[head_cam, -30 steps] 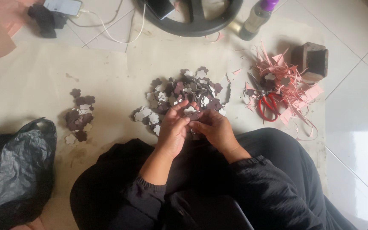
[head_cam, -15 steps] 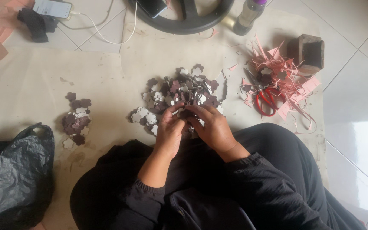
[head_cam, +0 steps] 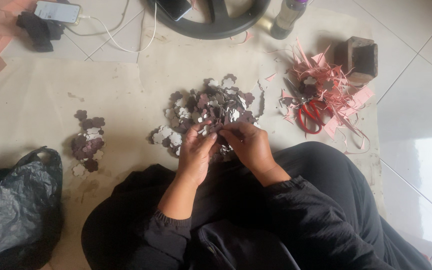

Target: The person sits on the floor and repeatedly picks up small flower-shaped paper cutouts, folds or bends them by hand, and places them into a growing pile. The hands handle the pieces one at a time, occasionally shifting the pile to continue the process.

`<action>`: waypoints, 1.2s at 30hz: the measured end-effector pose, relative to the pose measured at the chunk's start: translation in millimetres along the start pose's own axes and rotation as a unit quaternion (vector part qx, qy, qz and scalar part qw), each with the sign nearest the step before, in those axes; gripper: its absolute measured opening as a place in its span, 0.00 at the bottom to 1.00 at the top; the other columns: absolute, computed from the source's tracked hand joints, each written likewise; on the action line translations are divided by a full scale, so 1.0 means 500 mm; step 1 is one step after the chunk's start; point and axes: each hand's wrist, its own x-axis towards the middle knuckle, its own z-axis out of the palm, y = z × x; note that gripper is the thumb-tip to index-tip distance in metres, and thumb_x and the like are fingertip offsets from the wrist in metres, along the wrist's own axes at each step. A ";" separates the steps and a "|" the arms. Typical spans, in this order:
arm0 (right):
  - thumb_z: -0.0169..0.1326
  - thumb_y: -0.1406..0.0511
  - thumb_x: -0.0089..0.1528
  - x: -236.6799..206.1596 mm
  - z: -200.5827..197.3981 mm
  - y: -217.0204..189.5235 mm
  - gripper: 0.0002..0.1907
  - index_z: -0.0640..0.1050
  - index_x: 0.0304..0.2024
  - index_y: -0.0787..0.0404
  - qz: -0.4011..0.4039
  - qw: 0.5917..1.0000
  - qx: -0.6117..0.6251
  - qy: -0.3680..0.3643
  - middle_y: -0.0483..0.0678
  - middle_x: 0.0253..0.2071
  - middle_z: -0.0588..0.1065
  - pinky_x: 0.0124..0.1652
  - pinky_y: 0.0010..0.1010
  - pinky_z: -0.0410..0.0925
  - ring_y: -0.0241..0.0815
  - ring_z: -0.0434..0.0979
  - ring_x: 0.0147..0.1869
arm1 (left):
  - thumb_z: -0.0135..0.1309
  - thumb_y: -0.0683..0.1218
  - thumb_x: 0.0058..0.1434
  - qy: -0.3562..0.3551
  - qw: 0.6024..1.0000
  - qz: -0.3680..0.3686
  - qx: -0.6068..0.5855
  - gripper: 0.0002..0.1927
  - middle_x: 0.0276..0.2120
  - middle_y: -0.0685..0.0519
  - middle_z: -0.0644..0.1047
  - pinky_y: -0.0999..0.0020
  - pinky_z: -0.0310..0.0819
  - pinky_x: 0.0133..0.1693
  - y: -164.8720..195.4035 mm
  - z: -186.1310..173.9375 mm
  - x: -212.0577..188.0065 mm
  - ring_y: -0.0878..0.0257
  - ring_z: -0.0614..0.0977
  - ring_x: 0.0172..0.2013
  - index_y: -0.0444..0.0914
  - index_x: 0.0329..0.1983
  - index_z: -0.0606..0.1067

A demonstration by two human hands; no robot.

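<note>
I sit on the floor in black clothes with both hands together at the near edge of a large pile of flower-shaped cutouts (head_cam: 211,107), dark maroon and white. My left hand (head_cam: 196,152) and my right hand (head_cam: 248,145) pinch small cutouts between their fingertips, which touch each other. A smaller pile of the same cutouts (head_cam: 87,142) lies to the left on the beige sheet (head_cam: 36,100).
Red-handled scissors (head_cam: 310,117) lie in a heap of pink paper strips (head_cam: 326,90) at right, by a brown wooden box (head_cam: 361,60). A black plastic bag (head_cam: 13,205) sits at lower left. A phone on a white cable (head_cam: 57,11), a black ring (head_cam: 211,25) and a bottle (head_cam: 287,17) lie at the top.
My hands stay together at the pile's near edge, fingers shifting slightly on the cutouts. The view has drifted a little.
</note>
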 end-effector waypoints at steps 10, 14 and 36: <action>0.65 0.69 0.59 -0.009 0.003 -0.019 0.07 0.82 0.39 0.62 -0.128 0.989 -0.064 0.045 0.49 0.36 0.83 0.39 0.26 0.75 0.35 0.84 0.39 | 0.53 0.37 0.66 -0.017 0.996 0.001 -0.084 0.15 0.51 0.47 0.79 0.62 0.75 0.52 0.008 0.015 0.000 0.59 0.80 0.51 0.39 0.55 0.68; 0.62 0.70 0.63 -0.005 0.009 0.006 0.05 0.79 0.41 0.63 -0.055 0.998 0.042 0.013 0.47 0.37 0.84 0.43 0.24 0.76 0.32 0.84 0.44 | 0.50 0.34 0.67 -0.036 0.996 0.024 -0.074 0.14 0.51 0.46 0.78 0.60 0.77 0.54 0.007 0.013 0.003 0.58 0.80 0.52 0.39 0.53 0.67; 0.57 0.65 0.66 0.006 -0.004 0.023 0.04 0.75 0.41 0.57 0.231 0.892 0.371 -0.119 0.38 0.32 0.71 0.30 0.22 0.58 0.28 0.64 0.31 | 0.49 0.28 0.66 -0.056 0.985 0.160 -0.033 0.17 0.56 0.41 0.76 0.57 0.70 0.64 0.011 0.012 0.001 0.52 0.76 0.62 0.38 0.52 0.65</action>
